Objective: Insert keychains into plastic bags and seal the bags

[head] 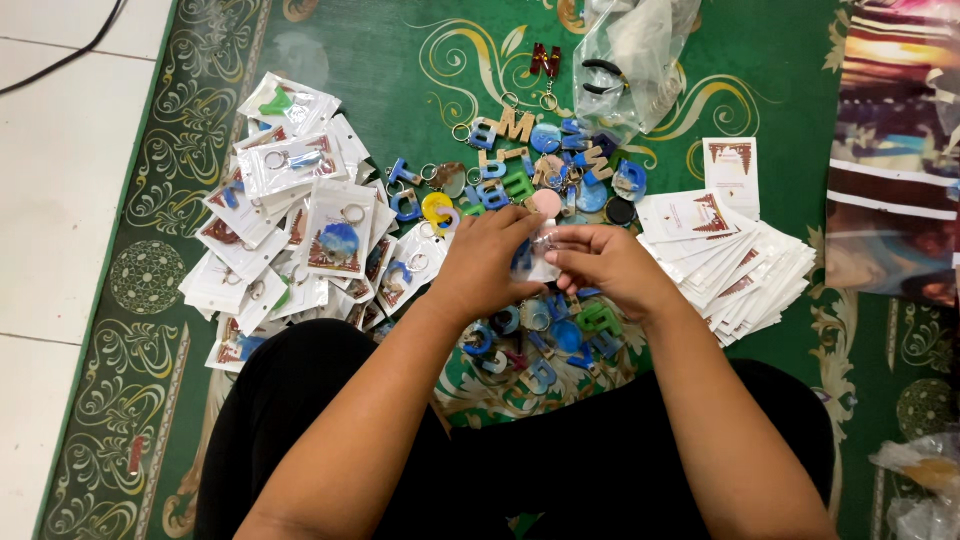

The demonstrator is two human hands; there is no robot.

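A small clear packet point(541, 262) is pinched between the left hand point(487, 262) and the right hand point(603, 262) above the middle of the green patterned carpet point(780, 60). Both hands are closed on it with fingertips, and something blue, probably a keychain, seems to be inside, though the fingers hide most of it. The packet is judged light, thin and slippery, easily creased; it is best taken by its edges, with the hard charm supported from below.

Loose letter keychains point(520, 150) in wood and glossy blue, green and yellow resin, each with a metal ring, are heaped just beyond the hands, and more lie beneath them. Towards the carpet's left edge, filled packets point(290, 220) with white cards are piled in a loose sprawl. To the right, flat empty card packets point(740, 265) are fanned in a neat stack. A crumpled clear plastic bag point(635, 55) is set near the far edge.
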